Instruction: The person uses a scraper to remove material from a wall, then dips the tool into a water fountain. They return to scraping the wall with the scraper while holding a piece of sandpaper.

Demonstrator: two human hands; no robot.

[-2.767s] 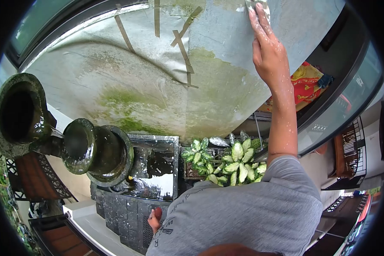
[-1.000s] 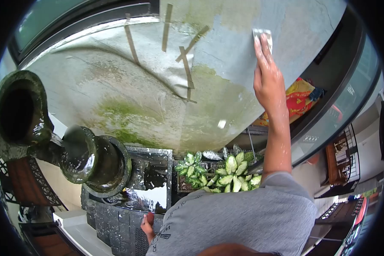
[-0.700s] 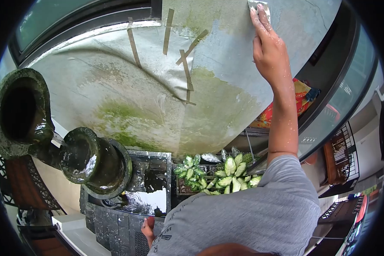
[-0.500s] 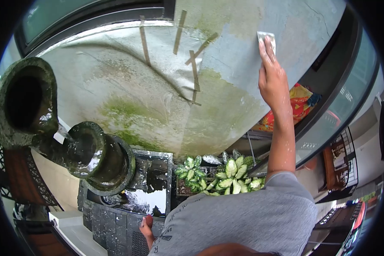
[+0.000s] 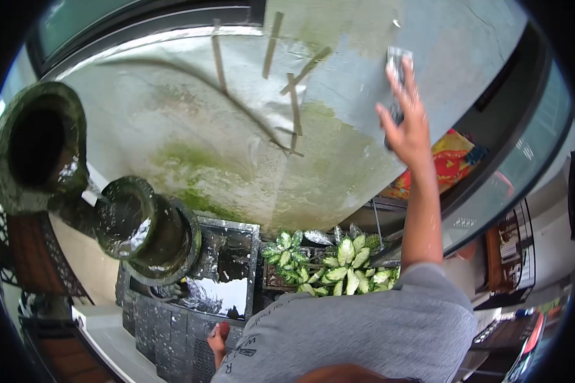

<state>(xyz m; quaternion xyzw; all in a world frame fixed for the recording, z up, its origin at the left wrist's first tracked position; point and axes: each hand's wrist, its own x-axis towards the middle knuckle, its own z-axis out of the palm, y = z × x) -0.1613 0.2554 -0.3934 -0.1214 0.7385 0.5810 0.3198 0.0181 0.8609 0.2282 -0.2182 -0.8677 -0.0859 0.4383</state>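
Observation:
My right hand [image 5: 410, 124] is raised against the painted wall [image 5: 364, 83], holding a scraper [image 5: 399, 53]. Its flat pale blade lies on the wall under my outstretched fingertips, and part of its dark handle shows between thumb and palm. Low at the left of my body, my left hand [image 5: 217, 341] is closed round a small, dark red, rounded thing that I cannot identify. A small white fleck shows on the wall above the blade. Left of the scraper, brown tape strips [image 5: 294, 105] hold a pale sheet [image 5: 191, 108] on the wall.
Stone water bowls [image 5: 124, 217] spill into a dark basin [image 5: 236, 252] at the lower left. Leafy plants [image 5: 346, 262] stand below the wall. Red and yellow cloth [image 5: 450, 156] shows behind my forearm, beside a dark-framed glass panel [image 5: 524, 140]. Green stains mark the wall.
My right hand has shifted slightly, its thumb and fingers spread further, and the scraper's dark handle now shows. My left hand has moved slightly left. The view has shifted a little.

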